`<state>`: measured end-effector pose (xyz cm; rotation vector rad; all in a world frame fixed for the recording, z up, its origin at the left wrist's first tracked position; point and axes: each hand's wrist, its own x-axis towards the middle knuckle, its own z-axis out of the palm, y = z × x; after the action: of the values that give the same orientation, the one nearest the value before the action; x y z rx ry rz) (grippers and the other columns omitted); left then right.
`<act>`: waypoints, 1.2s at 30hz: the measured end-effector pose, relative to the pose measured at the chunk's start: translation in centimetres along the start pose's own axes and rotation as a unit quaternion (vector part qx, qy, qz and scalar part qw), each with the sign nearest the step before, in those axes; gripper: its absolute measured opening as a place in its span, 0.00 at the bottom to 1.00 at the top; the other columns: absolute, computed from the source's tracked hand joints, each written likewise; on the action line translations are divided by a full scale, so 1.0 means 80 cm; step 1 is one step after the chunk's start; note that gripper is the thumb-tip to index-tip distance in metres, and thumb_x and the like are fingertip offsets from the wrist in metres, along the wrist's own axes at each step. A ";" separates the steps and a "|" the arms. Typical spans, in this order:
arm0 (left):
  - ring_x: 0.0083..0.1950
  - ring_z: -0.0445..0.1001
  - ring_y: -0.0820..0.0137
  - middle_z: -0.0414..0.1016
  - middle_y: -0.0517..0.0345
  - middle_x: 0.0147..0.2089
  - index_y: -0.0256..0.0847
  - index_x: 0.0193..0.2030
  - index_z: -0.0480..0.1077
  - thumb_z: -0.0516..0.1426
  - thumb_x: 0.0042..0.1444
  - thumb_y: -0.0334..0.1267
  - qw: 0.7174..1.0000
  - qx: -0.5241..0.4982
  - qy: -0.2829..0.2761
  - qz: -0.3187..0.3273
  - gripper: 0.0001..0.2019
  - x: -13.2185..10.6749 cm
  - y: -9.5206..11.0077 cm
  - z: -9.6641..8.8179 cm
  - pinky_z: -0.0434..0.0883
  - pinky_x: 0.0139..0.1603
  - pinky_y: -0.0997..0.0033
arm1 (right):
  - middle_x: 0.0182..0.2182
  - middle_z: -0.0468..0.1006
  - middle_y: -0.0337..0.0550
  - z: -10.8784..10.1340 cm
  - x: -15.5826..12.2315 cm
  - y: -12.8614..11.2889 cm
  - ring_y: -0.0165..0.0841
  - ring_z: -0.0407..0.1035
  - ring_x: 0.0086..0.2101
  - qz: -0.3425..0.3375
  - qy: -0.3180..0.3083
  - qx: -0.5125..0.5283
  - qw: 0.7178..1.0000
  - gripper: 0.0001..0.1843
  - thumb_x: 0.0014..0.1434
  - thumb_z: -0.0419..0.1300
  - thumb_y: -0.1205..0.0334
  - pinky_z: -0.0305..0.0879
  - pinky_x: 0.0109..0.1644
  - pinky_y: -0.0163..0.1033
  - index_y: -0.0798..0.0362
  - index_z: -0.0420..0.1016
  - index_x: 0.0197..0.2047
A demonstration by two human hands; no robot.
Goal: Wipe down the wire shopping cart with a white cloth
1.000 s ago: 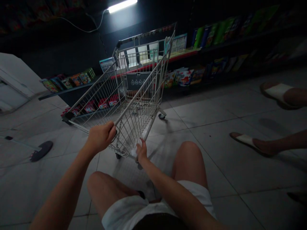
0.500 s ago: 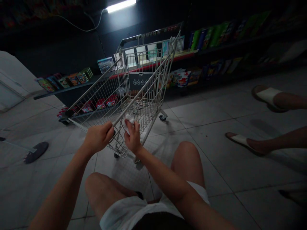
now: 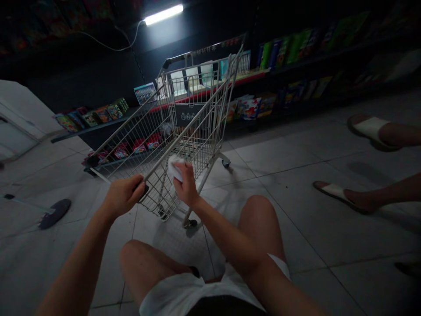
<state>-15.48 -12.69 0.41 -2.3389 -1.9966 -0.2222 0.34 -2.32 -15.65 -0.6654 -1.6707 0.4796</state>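
A metal shopping cart (image 3: 207, 118) stands in front of me, its near corner pointing toward my knees. My left hand (image 3: 123, 195) is wrapped round the cart's near top corner, by the dark corner cap (image 3: 143, 193). In my right hand (image 3: 187, 184) is a bunched white cloth (image 3: 175, 167), held against or very near the wire side of the basket; contact is hard to tell. The cart's grey panel with round symbols (image 3: 189, 115) shows through the wires.
Dark shelves with boxes (image 3: 105, 113) and packets (image 3: 248, 107) run behind the cart. A lit tube lamp (image 3: 163, 15) hangs above. At the right are another person's sandalled feet (image 3: 337, 193). A round-based stand (image 3: 55, 213) is on the tiled floor at left.
My right hand has moved slightly right with the white cloth, showing more of it. My left hand appears a little farther left and lower, still on the cart's corner.
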 end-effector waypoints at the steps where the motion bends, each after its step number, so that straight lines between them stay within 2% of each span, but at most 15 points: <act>1: 0.21 0.61 0.74 0.61 0.64 0.20 0.44 0.27 0.56 0.43 0.62 0.48 1.000 -0.002 0.001 -0.003 0.15 -0.002 -0.002 0.000 0.55 0.27 0.73 | 0.58 0.62 0.52 -0.003 0.022 -0.007 0.45 0.58 0.59 -0.007 -0.005 -0.009 1.000 0.31 0.59 0.52 0.70 0.59 0.66 0.55 0.47 0.61 0.66; 3: 0.21 0.61 0.74 0.61 0.64 0.20 0.44 0.27 0.57 0.43 0.61 0.48 1.000 -0.007 0.001 -0.005 0.15 -0.006 -0.006 -0.001 0.55 0.27 0.73 | 0.60 0.61 0.51 -0.004 0.050 -0.011 0.45 0.57 0.60 -0.016 -0.027 -0.040 0.999 0.32 0.59 0.52 0.71 0.57 0.67 0.56 0.46 0.63 0.66; 5: 0.22 0.62 0.73 0.61 0.64 0.20 0.44 0.27 0.58 0.43 0.61 0.49 1.000 -0.006 -0.007 -0.011 0.16 -0.009 -0.011 -0.004 0.55 0.27 0.73 | 0.61 0.62 0.52 0.003 0.049 -0.002 0.46 0.56 0.61 -0.027 -0.054 -0.063 0.996 0.32 0.58 0.52 0.71 0.55 0.67 0.57 0.48 0.64 0.65; 8: 0.25 0.66 0.71 0.65 0.61 0.23 0.44 0.28 0.59 0.43 0.61 0.50 0.998 0.022 -0.058 -0.031 0.16 -0.003 -0.010 -0.014 0.57 0.28 0.71 | 0.59 0.64 0.55 0.021 -0.002 0.029 0.47 0.57 0.60 -0.014 -0.092 -0.068 0.993 0.31 0.57 0.53 0.70 0.55 0.68 0.57 0.52 0.65 0.65; 11: 0.30 0.72 0.66 0.73 0.56 0.29 0.43 0.35 0.64 0.45 0.61 0.50 0.987 0.098 -0.098 -0.083 0.14 0.020 0.008 -0.021 0.57 0.29 0.70 | 0.58 0.67 0.55 0.039 -0.080 0.063 0.46 0.59 0.59 0.057 -0.122 -0.053 0.989 0.32 0.55 0.52 0.72 0.58 0.66 0.58 0.53 0.66 0.64; 13: 0.35 0.74 0.63 0.77 0.52 0.35 0.43 0.39 0.66 0.45 0.63 0.49 0.981 0.133 -0.081 -0.114 0.15 0.041 0.024 -0.019 0.57 0.30 0.69 | 0.56 0.68 0.55 0.046 -0.118 0.077 0.44 0.61 0.57 0.100 -0.144 -0.036 0.984 0.33 0.52 0.52 0.73 0.61 0.64 0.56 0.54 0.68 0.62; 15: 0.38 0.76 0.62 0.79 0.49 0.39 0.43 0.41 0.67 0.41 0.66 0.49 0.982 0.116 -0.049 -0.138 0.18 0.061 0.038 -0.013 0.58 0.31 0.68 | 0.54 0.68 0.54 0.044 -0.129 0.078 0.43 0.62 0.55 0.114 -0.133 -0.019 0.984 0.32 0.51 0.52 0.74 0.64 0.62 0.54 0.54 0.69 0.61; 17: 0.39 0.77 0.62 0.80 0.49 0.40 0.43 0.40 0.69 0.39 0.68 0.50 0.983 0.078 -0.015 -0.167 0.22 0.074 0.044 -0.005 0.60 0.32 0.69 | 0.54 0.67 0.53 0.036 -0.105 0.066 0.42 0.62 0.55 0.091 -0.080 -0.010 0.993 0.31 0.53 0.52 0.73 0.64 0.62 0.52 0.53 0.69 0.61; 21: 0.40 0.77 0.63 0.82 0.51 0.39 0.43 0.40 0.73 0.39 0.68 0.52 0.979 0.066 0.046 -0.186 0.25 0.077 0.043 0.006 0.64 0.37 0.70 | 0.57 0.64 0.49 0.018 0.006 0.018 0.41 0.60 0.58 -0.035 0.012 -0.038 0.999 0.31 0.57 0.53 0.71 0.60 0.65 0.51 0.47 0.67 0.63; 24: 0.41 0.78 0.63 0.82 0.51 0.39 0.43 0.40 0.74 0.39 0.68 0.50 0.979 0.090 0.052 -0.178 0.24 0.072 0.042 0.007 0.64 0.38 0.70 | 0.57 0.64 0.48 0.020 0.065 0.000 0.41 0.59 0.58 -0.083 0.006 -0.080 0.993 0.28 0.59 0.54 0.71 0.59 0.65 0.50 0.45 0.69 0.61; 26: 0.41 0.78 0.62 0.82 0.51 0.39 0.43 0.40 0.73 0.38 0.68 0.49 0.978 0.106 0.047 -0.173 0.25 0.071 0.041 0.006 0.63 0.37 0.68 | 0.58 0.64 0.49 0.031 0.067 0.007 0.43 0.59 0.58 -0.094 -0.018 -0.101 0.990 0.24 0.60 0.56 0.68 0.58 0.66 0.51 0.47 0.71 0.59; 28: 0.41 0.78 0.61 0.82 0.51 0.39 0.43 0.39 0.73 0.37 0.69 0.49 0.976 0.119 0.045 -0.175 0.25 0.071 0.039 0.007 0.63 0.37 0.68 | 0.58 0.65 0.51 0.043 0.043 0.026 0.44 0.59 0.58 -0.096 -0.054 -0.118 0.987 0.22 0.60 0.57 0.67 0.56 0.66 0.53 0.49 0.73 0.57; 31: 0.40 0.79 0.60 0.81 0.51 0.38 0.43 0.38 0.73 0.38 0.68 0.52 0.972 0.143 0.044 -0.181 0.26 0.069 0.032 0.009 0.63 0.36 0.67 | 0.57 0.68 0.52 0.055 -0.020 0.060 0.44 0.60 0.59 -0.085 -0.116 -0.132 0.981 0.22 0.58 0.57 0.70 0.57 0.65 0.54 0.50 0.74 0.56; 34: 0.39 0.79 0.59 0.81 0.51 0.37 0.42 0.39 0.72 0.40 0.68 0.53 0.969 0.171 0.032 -0.177 0.25 0.065 0.023 0.010 0.63 0.35 0.67 | 0.54 0.71 0.51 0.055 -0.076 0.082 0.42 0.63 0.56 -0.057 -0.160 -0.122 0.978 0.24 0.53 0.57 0.76 0.62 0.61 0.52 0.50 0.77 0.52; 36: 0.39 0.79 0.59 0.81 0.50 0.37 0.42 0.40 0.72 0.40 0.68 0.52 0.966 0.188 0.022 -0.175 0.24 0.062 0.017 0.010 0.63 0.34 0.66 | 0.51 0.73 0.49 0.050 -0.093 0.086 0.41 0.66 0.52 -0.032 -0.164 -0.107 0.980 0.23 0.50 0.58 0.77 0.66 0.57 0.49 0.50 0.79 0.47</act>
<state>-13.31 -7.97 0.45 -1.7375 -2.1870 0.0855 -1.57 -1.89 -26.34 -0.7138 -2.0701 0.3791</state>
